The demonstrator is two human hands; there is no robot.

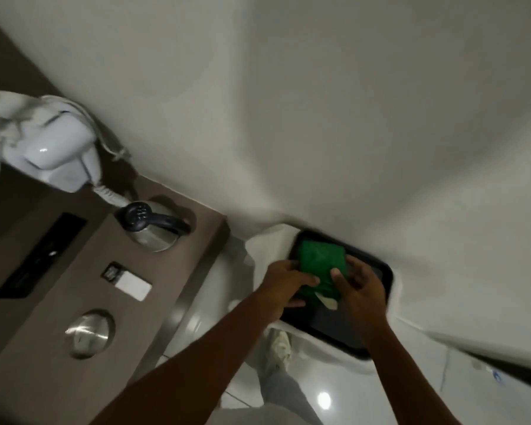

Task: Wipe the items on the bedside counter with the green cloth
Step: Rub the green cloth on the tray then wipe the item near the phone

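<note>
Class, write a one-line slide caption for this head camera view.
Both hands, left hand and right hand, press a green cloth onto a black tray lying on the white bed, beside the bedside counter.

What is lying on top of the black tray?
A folded green cloth lies on the black tray, with both hands on it. Whatever is under the cloth is hidden.

Dim, greyish indoor light, soft motion blur throughout, wide-angle bending toward the edges; one bright round glare spot on the glossy floor (324, 400), soft highlights on the steel kettle (154, 231) and white hair dryer (52, 148).
</note>
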